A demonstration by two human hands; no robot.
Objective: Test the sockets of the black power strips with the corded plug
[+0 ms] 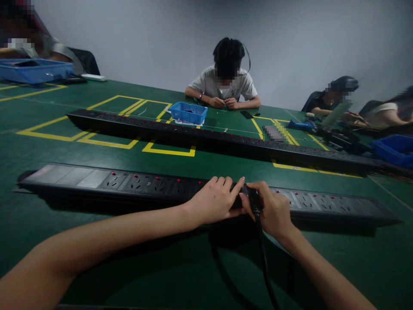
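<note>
A long black power strip with several sockets and small red lights lies across the green table in front of me. My left hand grips the strip near its middle, fingers over the far edge and thumb at the near side. Just to its right, my right hand is closed around a black power plug, held against the strip's face. From the plug a thick black cable runs down toward me. My fingers hide whether its pins are in a socket.
Behind lies a second long black power strip, across yellow tape outlines on the green table. A blue bin stands before a co-worker opposite. More blue bins and people are at left and right.
</note>
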